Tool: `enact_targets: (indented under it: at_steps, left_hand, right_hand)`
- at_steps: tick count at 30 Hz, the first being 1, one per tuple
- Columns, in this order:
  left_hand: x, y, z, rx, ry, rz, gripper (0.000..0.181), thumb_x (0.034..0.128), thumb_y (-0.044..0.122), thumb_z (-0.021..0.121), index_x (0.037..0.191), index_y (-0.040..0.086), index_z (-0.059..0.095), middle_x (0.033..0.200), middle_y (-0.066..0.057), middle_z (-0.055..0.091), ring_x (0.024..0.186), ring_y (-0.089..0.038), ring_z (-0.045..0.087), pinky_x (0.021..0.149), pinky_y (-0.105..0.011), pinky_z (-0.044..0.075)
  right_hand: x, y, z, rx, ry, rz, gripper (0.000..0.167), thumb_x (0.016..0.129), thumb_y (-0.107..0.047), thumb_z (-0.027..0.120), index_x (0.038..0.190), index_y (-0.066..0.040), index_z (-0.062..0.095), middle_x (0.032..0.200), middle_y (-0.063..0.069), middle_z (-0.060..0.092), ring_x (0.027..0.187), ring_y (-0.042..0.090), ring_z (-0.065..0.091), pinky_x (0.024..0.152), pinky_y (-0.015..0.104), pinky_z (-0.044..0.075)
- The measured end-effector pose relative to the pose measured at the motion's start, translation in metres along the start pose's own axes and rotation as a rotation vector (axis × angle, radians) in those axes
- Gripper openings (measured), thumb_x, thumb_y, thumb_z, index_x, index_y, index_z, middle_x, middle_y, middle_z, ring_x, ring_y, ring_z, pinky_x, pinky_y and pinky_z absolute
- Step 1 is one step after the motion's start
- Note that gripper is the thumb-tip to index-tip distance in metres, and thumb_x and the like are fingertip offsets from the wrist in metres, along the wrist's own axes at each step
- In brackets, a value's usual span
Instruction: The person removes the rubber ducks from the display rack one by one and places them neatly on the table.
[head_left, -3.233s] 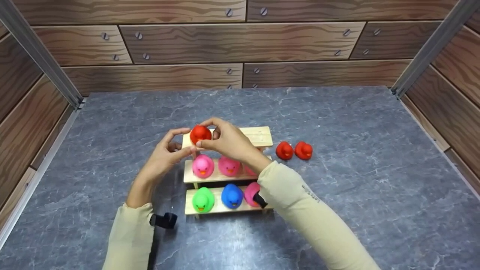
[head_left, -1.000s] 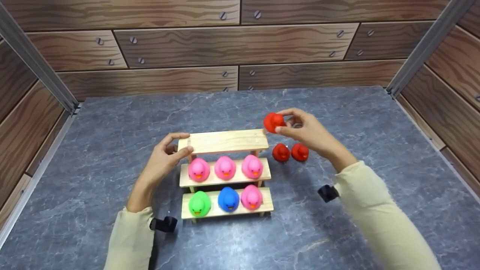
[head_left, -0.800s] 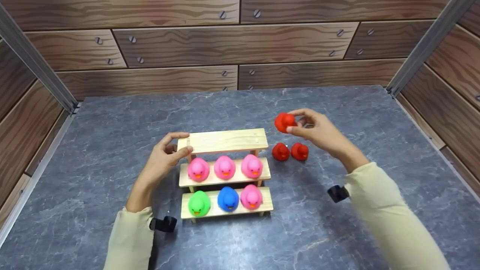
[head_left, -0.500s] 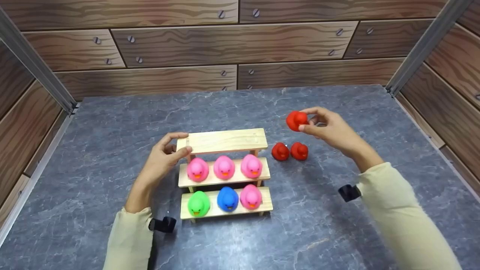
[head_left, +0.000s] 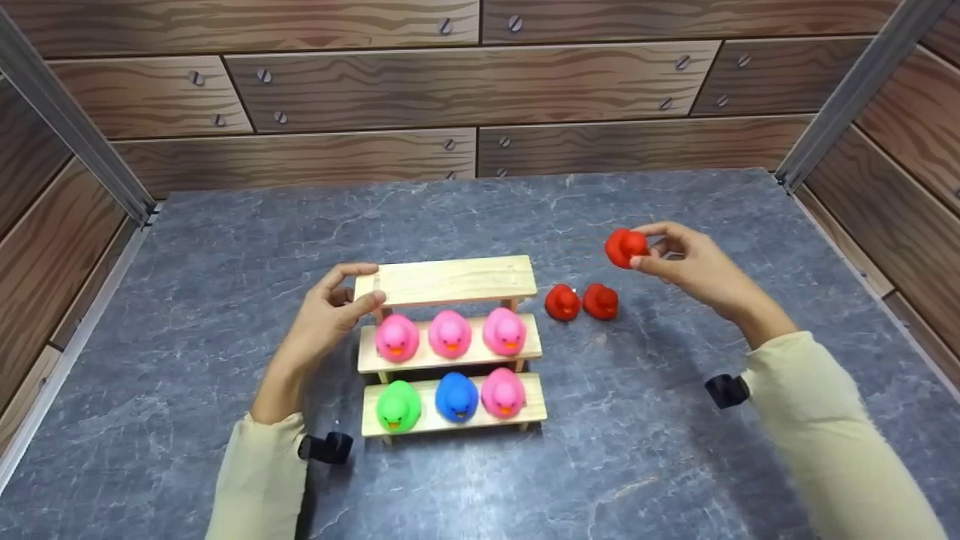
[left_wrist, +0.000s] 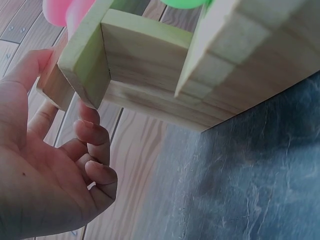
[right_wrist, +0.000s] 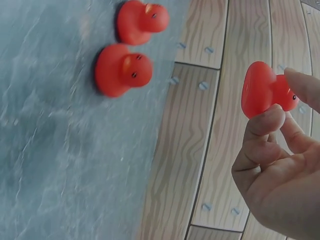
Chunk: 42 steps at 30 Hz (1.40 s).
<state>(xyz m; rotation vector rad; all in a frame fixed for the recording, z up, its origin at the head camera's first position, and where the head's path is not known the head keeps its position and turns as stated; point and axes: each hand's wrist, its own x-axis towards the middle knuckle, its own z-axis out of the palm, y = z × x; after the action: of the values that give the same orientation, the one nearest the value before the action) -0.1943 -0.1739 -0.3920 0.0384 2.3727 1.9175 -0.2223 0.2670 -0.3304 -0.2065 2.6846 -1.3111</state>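
Observation:
My left hand [head_left: 324, 309] pinches the left end of the top step of a three-tier wooden stand [head_left: 457, 280], thumb in front and index finger behind; the left wrist view shows the other fingers curled below. Held between the fingertips of my right hand [head_left: 694, 266] is a red rubber duck [head_left: 625, 248], up in the air to the right of the stand. Two more red ducks [head_left: 562, 302] sit side by side on the table below it. In the right wrist view the held duck [right_wrist: 262, 90] is turned on its side.
Three pink ducks [head_left: 450, 334] stand on the middle step. On the bottom step are a green duck [head_left: 398, 407], a blue duck [head_left: 456, 397] and a pink duck [head_left: 502, 393]. Wood-patterned walls [head_left: 360, 90] border the grey marbled table [head_left: 300, 225] at the back and sides.
The red duck was over the top step's left end, with both hands near it. My right hand has carried it rightward, past the two table ducks. My left hand stays on the stand.

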Motion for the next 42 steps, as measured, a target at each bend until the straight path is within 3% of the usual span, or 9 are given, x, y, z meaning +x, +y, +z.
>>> enact_targets:
  at_steps: [18,42]
  left_hand:
    - [0.001,0.001,-0.001,0.007,-0.009,-0.005,0.044,0.0889,0.023,0.070,0.129,0.016,0.055,0.079,-0.003,0.061,0.066,-0.009,0.040,0.063,-0.023,0.033]
    - [0.000,0.000,-0.002,0.001,-0.013,0.002,0.043,0.0893,0.022,0.070,0.129,0.015,0.056,0.079,-0.004,0.062,0.064,-0.009,0.037,0.061,-0.022,0.031]
  right_hand:
    - [0.000,0.032,-0.005,-0.045,-0.015,0.047,0.050,0.094,-0.029,0.062,0.134,-0.004,0.047,0.092,0.002,0.051,0.077,0.009,0.050,0.064,0.022,0.044]
    - [0.003,0.074,0.004,-0.055,-0.107,0.076,0.049,0.096,-0.016,0.058,0.137,0.004,0.041,0.102,0.014,0.055,0.074,0.012,0.057,0.064,0.025,0.047]
